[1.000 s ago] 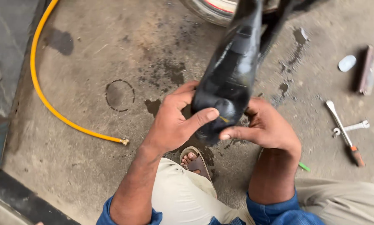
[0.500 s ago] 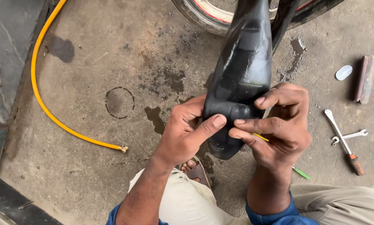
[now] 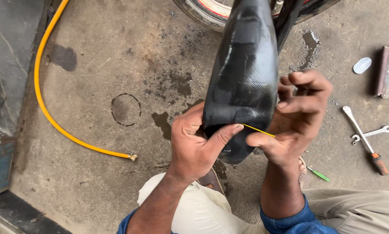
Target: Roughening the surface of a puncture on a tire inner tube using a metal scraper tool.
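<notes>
Both hands | left (image 3: pixel 194 145) clasps black tube (image 3: pixel 246 73) | right (image 3: pixel 296 117) pinches yellow strip (image 3: pixel 259 130)

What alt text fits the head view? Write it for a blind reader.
Two hands grip a black rubber inner tube: the left hand pinches its lower end, the right hand holds a thin yellow strip against it. A yellow hose and wrenches lie on stained concrete.

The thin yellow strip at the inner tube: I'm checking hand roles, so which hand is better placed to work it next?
Probably the right hand: its fingertips already pinch the yellow strip against the black inner tube, while the left hand grips and steadies the tube's lower end.
</notes>
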